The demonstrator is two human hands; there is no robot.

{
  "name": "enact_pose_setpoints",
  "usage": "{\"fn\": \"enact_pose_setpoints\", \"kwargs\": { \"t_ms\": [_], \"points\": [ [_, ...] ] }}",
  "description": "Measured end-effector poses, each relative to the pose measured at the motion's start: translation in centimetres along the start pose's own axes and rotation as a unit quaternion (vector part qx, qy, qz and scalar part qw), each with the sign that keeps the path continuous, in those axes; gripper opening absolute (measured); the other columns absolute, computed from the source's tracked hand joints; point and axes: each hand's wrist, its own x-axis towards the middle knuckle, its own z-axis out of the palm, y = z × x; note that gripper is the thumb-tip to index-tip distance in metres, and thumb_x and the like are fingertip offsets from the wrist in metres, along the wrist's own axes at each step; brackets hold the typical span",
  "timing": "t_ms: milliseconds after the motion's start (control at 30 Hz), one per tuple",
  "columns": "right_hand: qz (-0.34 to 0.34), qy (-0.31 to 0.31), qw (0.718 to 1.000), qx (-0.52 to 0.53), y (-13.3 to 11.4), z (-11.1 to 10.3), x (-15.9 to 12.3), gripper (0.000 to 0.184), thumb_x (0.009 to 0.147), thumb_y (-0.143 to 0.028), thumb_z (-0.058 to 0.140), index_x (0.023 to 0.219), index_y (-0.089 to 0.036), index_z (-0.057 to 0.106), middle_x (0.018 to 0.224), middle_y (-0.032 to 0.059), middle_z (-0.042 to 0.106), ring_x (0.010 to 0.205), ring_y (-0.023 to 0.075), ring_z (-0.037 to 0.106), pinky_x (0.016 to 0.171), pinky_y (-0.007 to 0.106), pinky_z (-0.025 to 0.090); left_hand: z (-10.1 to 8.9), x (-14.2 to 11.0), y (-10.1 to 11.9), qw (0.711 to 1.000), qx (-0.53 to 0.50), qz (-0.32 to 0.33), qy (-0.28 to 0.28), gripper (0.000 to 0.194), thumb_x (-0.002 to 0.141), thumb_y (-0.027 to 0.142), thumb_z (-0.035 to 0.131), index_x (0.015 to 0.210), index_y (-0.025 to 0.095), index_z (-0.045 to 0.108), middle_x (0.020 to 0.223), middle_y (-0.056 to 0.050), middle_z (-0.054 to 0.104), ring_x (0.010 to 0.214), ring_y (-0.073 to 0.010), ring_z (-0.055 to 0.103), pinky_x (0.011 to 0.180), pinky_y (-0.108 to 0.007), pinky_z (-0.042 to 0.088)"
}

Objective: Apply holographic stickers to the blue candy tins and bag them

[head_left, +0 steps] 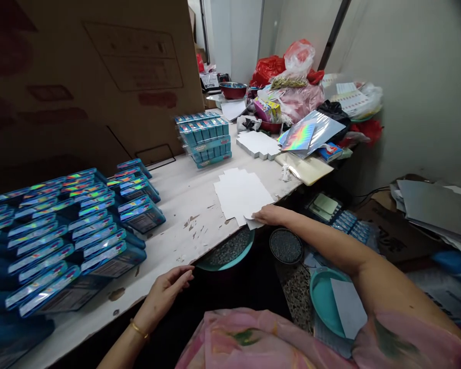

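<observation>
My right hand (268, 215) reaches out to the near edge of a stack of flat white card blanks (240, 195) on the white worn table (184, 205); its fingers pinch the corner of the lowest sheets. My left hand (168, 289) rests at the table's front edge with fingers loosely curled, holding nothing; a gold bangle sits on its wrist. Several rows of blue holographic boxes (72, 230) fill the table's left side, close to the left hand.
A wrapped bundle of blue boxes (205, 138) stands mid-table before a big cardboard sheet (100, 77). More white blanks (258, 144), holographic sheets (303, 136), bags and bowls crowd the far end. Teal bowls (230, 251) and a teal tray (326, 297) sit below the table edge.
</observation>
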Motion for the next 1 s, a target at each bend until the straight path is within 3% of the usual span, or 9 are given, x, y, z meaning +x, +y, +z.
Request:
{"fn": "enact_pose_setpoints", "kwargs": {
  "t_ms": [67,133,233,300,333,400,500,733,1000],
  "points": [
    [-0.025,-0.041,0.999,0.018,-0.2,-2.6,0.3,0.013,0.082,-0.027,0.050,0.076,-0.019,0.059,0.065,-0.0002,0.060,0.060,0.0111,0.052,0.057,0.021,0.037,-0.3,-0.5,-0.6,0.999,0.033,0.030,0.029,0.047,0.071,0.054,0.047,0.095,0.016,0.060,0.081,-0.006,0.065,0.072,-0.0178,0.059,0.065,-0.029,0.048],
    [-0.027,-0.016,0.999,0.018,-1.8,-5.1,0.7,0.019,0.086,-0.019,0.039,0.091,-0.018,0.057,0.077,0.0045,0.062,0.069,0.0141,0.054,0.061,0.024,0.039,-0.4,-0.8,-0.7,0.983,0.091,0.102,0.123,0.048,0.072,0.053,0.047,0.102,0.016,0.057,0.092,-0.008,0.063,0.083,-0.0211,0.058,0.072,-0.033,0.047],
    [-0.086,0.085,0.992,0.021,-7.8,-6.8,0.9,0.026,0.086,-0.011,0.032,0.102,-0.012,0.051,0.085,0.0098,0.060,0.075,0.0164,0.054,0.061,0.027,0.041,-0.5,-0.5,-0.7,0.880,0.208,0.228,0.362,0.068,0.069,0.050,0.055,0.124,0.012,0.040,0.123,-0.017,0.046,0.112,-0.0287,0.043,0.089,-0.042,0.038],
    [-0.142,0.111,0.983,0.028,-13.0,-5.8,0.5,0.024,0.084,-0.009,0.031,0.097,-0.011,0.051,0.083,0.0107,0.059,0.072,0.0166,0.054,0.055,0.027,0.040,-0.7,0.1,-1.4,0.805,0.286,0.288,0.432,0.078,0.067,0.047,0.059,0.130,0.011,0.030,0.132,-0.019,0.035,0.123,-0.0310,0.030,0.097,-0.045,0.029],
    [-0.164,0.117,0.979,0.037,-15.5,-4.9,0.1,0.023,0.085,-0.009,0.031,0.095,-0.011,0.052,0.082,0.0103,0.059,0.072,0.0162,0.054,0.055,0.027,0.040,-0.8,0.5,-2.1,0.790,0.328,0.311,0.414,0.073,0.069,0.044,0.058,0.130,0.013,0.031,0.133,-0.018,0.036,0.125,-0.0304,0.028,0.098,-0.045,0.026],
    [-0.172,0.122,0.976,0.055,-19.3,-2.5,-1.0,0.023,0.085,-0.010,0.032,0.095,-0.010,0.052,0.083,0.0108,0.059,0.072,0.0159,0.054,0.054,0.026,0.040,-1.0,1.2,-3.9,0.794,0.401,0.343,0.303,0.051,0.077,0.037,0.050,0.124,0.019,0.041,0.128,-0.013,0.045,0.123,-0.0264,0.034,0.097,-0.043,0.028],
    [-0.171,0.122,0.974,0.085,-21.6,0.7,-2.5,0.025,0.085,-0.012,0.034,0.100,-0.011,0.053,0.096,0.0127,0.060,0.082,0.0179,0.055,0.059,0.028,0.043,-1.0,1.8,-6.3,0.821,0.445,0.315,0.166,0.034,0.084,0.026,0.037,0.116,0.025,0.050,0.122,-0.007,0.052,0.117,-0.0211,0.043,0.095,-0.039,0.030],
    [-0.165,0.129,0.963,0.171,-19.6,3.3,-3.3,0.034,0.085,-0.012,0.037,0.117,-0.015,0.048,0.120,0.0100,0.052,0.111,0.0186,0.044,0.086,0.033,0.039,-2.1,2.9,-5.6,0.859,0.425,0.246,0.142,0.035,0.083,0.034,0.039,0.114,0.023,0.052,0.122,-0.009,0.052,0.112,-0.0230,0.045,0.087,-0.039,0.036],
    [-0.143,0.115,0.954,0.237,-18.6,2.5,-2.0,0.029,0.087,-0.018,0.037,0.111,-0.019,0.054,0.112,0.0057,0.059,0.101,0.0147,0.051,0.080,0.029,0.041,-2.7,5.2,-2.6,0.865,0.402,0.254,0.161,0.028,0.086,0.026,0.034,0.092,0.017,0.060,0.106,-0.009,0.059,0.101,-0.0177,0.049,0.083,-0.032,0.039]
  ]
}}
